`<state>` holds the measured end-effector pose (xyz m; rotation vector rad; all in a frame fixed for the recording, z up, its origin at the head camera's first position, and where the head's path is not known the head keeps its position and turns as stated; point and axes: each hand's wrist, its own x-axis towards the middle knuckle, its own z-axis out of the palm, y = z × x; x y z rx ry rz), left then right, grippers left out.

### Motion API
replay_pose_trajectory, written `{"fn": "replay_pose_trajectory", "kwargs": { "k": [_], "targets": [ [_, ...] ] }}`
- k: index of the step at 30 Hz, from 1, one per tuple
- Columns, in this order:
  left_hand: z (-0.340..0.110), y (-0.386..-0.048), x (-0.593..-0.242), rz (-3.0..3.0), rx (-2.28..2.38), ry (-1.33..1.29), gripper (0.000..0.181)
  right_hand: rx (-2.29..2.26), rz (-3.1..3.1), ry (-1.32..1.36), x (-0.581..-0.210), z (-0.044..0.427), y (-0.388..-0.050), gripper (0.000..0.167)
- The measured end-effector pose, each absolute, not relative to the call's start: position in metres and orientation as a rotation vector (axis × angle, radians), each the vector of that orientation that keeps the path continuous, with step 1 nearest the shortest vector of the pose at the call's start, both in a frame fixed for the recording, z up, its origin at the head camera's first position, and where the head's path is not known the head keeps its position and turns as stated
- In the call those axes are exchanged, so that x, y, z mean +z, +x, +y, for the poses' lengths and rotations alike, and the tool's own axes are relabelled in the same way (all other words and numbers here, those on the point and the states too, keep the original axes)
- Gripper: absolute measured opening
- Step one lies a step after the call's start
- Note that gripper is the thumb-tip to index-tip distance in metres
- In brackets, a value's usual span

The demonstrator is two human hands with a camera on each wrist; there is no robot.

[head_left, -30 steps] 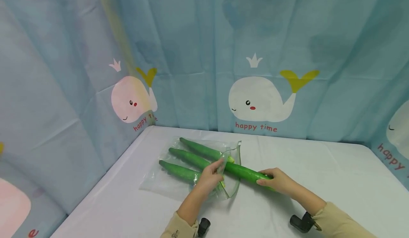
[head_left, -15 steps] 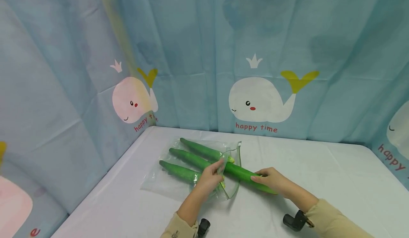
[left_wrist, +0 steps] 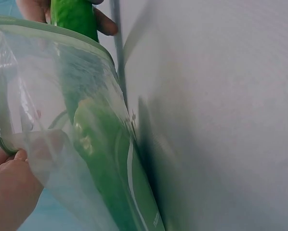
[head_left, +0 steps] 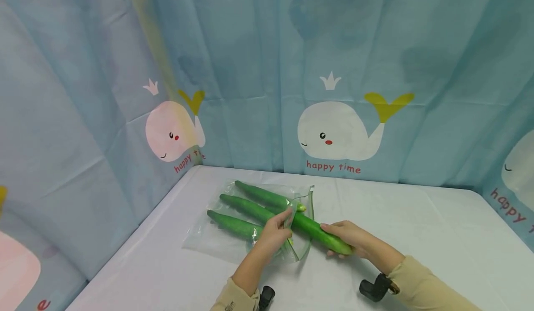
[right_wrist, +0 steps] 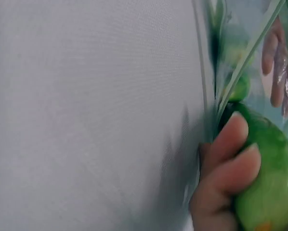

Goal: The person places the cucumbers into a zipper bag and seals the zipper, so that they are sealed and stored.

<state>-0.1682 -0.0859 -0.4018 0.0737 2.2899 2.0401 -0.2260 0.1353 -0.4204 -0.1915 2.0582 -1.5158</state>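
A clear zip bag (head_left: 200, 239) lies on the white table with its mouth toward the right, several green cucumbers inside. My left hand (head_left: 273, 233) pinches the upper edge of the bag's mouth and lifts it; the left wrist view shows the fingertips (left_wrist: 19, 156) on the green rim. Partly in the mouth is another cucumber (head_left: 327, 238), slanting down to the right. My right hand (head_left: 350, 237) grips its outer end, and curled fingers (right_wrist: 238, 166) show round it in the right wrist view. Its far end is hidden behind the left hand and the bag's film.
A white-clothed table (head_left: 438, 237) reaches to a blue curtain (head_left: 250, 70) with whale prints at the back and sides. Black wrist cameras sit on both wrists, the right one (head_left: 375, 288) just above the cloth.
The right hand has shifted left along the cucumber and now wraps its end, with fingers showing underneath. The left hand and the bag have stayed in place.
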Motion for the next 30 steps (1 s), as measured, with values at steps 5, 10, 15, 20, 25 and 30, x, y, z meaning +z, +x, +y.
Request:
{"fn": "replay_pose_trajectory", "kwargs": {
  "k": [5, 10, 15, 20, 25, 30],
  "targets": [
    [-0.085, -0.170, -0.402, 2.280, 2.057, 0.076, 0.069, -1.614, 1.799, -0.298, -0.423, 0.143, -0.231, 0.059],
    [-0.085, -0.171, -0.403, 2.274, 2.059, 0.072, 0.070, -1.713, 1.643, -0.342, -0.422, 0.149, -0.234, 0.065],
    [-0.087, -0.170, -0.404, 2.293, 2.037, 0.063, 0.070, -1.818, 1.651, -0.269, -0.421, 0.150, -0.232, 0.054],
    [-0.088, -0.169, -0.404, 2.282, 2.049, 0.081, 0.069, -1.805, 1.764, -0.191, -0.420, 0.145, -0.227, 0.047],
    [-0.088, -0.169, -0.405, 2.268, 2.059, 0.101, 0.069, -1.836, 1.716, -0.150, -0.417, 0.140, -0.225, 0.037],
    [-0.088, -0.169, -0.405, 2.273, 2.055, 0.093, 0.069, -1.869, 1.650, -0.181, -0.415, 0.136, -0.224, 0.043]
  ]
}}
